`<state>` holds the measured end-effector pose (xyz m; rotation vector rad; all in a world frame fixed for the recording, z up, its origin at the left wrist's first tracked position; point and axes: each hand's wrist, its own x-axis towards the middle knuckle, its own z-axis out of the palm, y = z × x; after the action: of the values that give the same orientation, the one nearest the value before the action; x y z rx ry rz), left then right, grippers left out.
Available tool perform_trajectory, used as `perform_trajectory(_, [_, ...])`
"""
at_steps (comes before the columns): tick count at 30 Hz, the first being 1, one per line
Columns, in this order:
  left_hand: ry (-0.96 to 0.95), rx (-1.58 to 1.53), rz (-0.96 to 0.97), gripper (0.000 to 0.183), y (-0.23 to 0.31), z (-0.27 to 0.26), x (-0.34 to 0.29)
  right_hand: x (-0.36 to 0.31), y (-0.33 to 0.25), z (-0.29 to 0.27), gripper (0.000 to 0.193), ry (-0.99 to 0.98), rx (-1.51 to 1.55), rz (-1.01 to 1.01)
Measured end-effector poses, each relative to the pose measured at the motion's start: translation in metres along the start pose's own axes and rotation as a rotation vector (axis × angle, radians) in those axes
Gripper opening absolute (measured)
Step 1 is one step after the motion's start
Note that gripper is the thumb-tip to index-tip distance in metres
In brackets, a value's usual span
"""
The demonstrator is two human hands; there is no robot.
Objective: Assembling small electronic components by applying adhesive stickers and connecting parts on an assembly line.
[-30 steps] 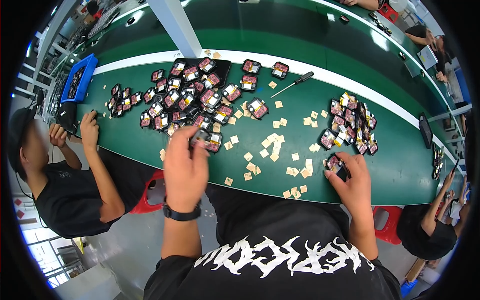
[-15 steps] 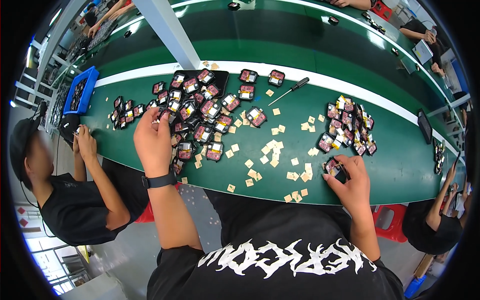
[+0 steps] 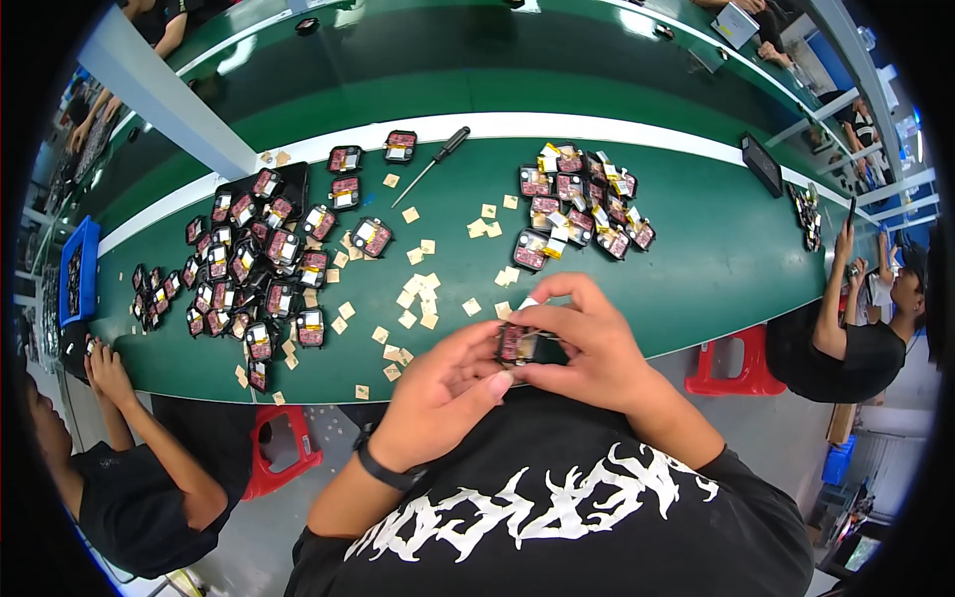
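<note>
Both my hands meet at the table's near edge around one small black casing [image 3: 517, 345] with a red circuit board in it. My right hand [image 3: 587, 343] grips it from the right, fingers over its top and thumb beneath. From the left, my left hand [image 3: 443, 388] closes on its lower left side, thumb along the front. A small white part [image 3: 526, 303] shows at its upper edge. Fingers hide much of the casing. Beyond the right hand lies a heap of similar casings [image 3: 572, 189] with yellow-and-white parts. A larger heap of casings [image 3: 244, 264] lies to the left.
Small beige squares [image 3: 428, 294] are scattered over the green table [image 3: 686, 269]. A screwdriver [image 3: 433, 164] lies near the white rail. A blue bin [image 3: 80, 274] stands far left. A co-worker [image 3: 149, 478] sits left, another [image 3: 846, 348] right. Red stools [image 3: 731, 363] stand below.
My left hand has left the left-hand heap and joined my right hand at the casing. The right hand has brought the casing nearer my body. The view has swung to the right.
</note>
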<state>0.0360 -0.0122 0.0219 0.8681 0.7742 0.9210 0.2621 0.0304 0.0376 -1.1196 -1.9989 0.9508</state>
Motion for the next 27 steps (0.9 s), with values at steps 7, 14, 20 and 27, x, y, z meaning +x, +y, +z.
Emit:
perform_trajectory(7, [0.132,-0.08,-0.063,0.03,-0.011,-0.002,0.025,-0.011,0.008,0.009,0.031,0.081,0.161,0.17])
perform_trajectory(14, [0.211,-0.103,0.002,0.032,-0.01,0.005,0.026,-0.048,0.013,0.009,0.052,0.299,1.145,0.702])
perform_trajectory(20, [0.213,-0.03,0.022,0.029,-0.017,0.0,0.026,-0.056,-0.003,0.014,0.058,0.161,0.877,0.885])
perform_trajectory(27, [0.283,-0.036,0.13,0.032,-0.032,0.003,0.026,-0.042,-0.005,0.007,0.068,0.071,0.603,0.778])
